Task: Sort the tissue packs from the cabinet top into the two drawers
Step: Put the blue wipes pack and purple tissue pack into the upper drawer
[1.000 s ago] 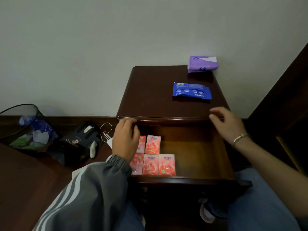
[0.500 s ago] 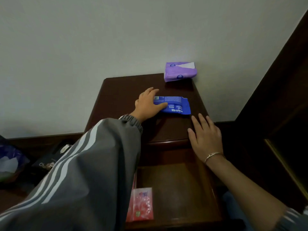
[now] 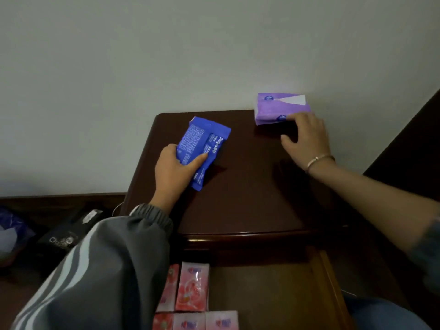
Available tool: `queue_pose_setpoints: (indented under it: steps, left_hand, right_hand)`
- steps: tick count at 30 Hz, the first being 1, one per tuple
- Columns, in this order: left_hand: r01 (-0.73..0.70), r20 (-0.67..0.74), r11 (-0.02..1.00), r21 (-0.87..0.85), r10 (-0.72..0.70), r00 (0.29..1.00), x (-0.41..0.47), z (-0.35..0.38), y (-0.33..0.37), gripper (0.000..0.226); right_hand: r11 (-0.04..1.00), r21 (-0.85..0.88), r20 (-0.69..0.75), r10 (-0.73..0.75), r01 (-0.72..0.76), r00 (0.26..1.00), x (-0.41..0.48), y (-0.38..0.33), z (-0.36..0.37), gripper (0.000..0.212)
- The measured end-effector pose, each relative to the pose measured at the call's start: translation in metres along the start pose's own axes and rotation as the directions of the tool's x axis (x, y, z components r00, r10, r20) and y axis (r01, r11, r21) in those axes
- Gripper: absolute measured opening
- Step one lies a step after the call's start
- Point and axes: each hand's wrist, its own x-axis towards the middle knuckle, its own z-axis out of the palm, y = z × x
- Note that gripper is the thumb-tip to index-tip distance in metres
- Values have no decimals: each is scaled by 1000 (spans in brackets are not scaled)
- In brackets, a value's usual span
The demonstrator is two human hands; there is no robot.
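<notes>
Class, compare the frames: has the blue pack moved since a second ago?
Yes. The left hand grips the blue pack, now tilted near the left edge of the cabinet top, further left of the purple pack.

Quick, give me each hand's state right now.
Left hand: closed on the blue tissue pack, thumb on top.
Right hand: open, fingers touching the purple tissue pack, thumb clear of it.
</notes>
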Motion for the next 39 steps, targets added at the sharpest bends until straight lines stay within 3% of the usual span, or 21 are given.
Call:
queue_pose_setpoints:
  steps: [4, 7, 10, 13, 16, 21, 23, 26, 29, 34, 36, 39]
  left_hand:
    - [92, -53, 980, -178, -102, 993, 5, -1, 0, 36]
    - [120, -79, 958, -261, -145, 986, 7, 1, -4, 30]
    - [161, -76, 936, -313, -193, 978, 10, 3, -5, 26]
    - [171, -77, 932, -319, -205, 976, 10, 1, -3, 25]
    - [195, -81, 927, -321, -232, 969, 5, -5, -1, 24]
    - [278, 3, 883, -378, -299, 954, -13, -24, 6, 27]
    - [366, 52, 793, -487, -392, 918, -29, -32, 14, 29]
    - [509, 248, 522, -685, -490, 836, -66, -48, 27, 34]
    - [591, 386, 452, -668, -468, 795, -108, -63, 30, 26]
    - [666, 499, 413, -621, -447, 742, -159, -92, 32, 36]
    - [674, 499, 412, -613, -460, 735, -173, -104, 32, 36]
    - [715, 525, 423, -556, -489, 697, -192, -116, 28, 31]
  right_hand:
    - [968, -244, 153, 98, -58, 983, 77, 4, 34, 64]
    - [943, -315, 204, 175, -104, 963, 88, 11, 57, 45]
    - [965, -263, 153, 61, -19, 986, 76, 10, 59, 37]
    - [985, -148, 248, -54, 93, 967, 47, 2, 40, 41]
    - [963, -146, 299, -175, 227, 938, -9, -3, 11, 40]
    - [918, -224, 148, -301, 328, 942, -122, -2, -57, 37]
    - [907, -143, 139, -377, 395, 916, -160, 5, -79, 37]
    - [900, 33, 162, -433, 434, 887, -208, 11, -102, 38]
    - [878, 104, 178, -479, 467, 860, -240, 8, -114, 38]
    - [829, 154, 315, -557, 538, 768, -256, 1, -108, 34]
    - [856, 146, 442, -505, 496, 742, -254, -2, -96, 31]
    - [889, 63, 703, -361, 453, 612, -252, -2, -74, 37]
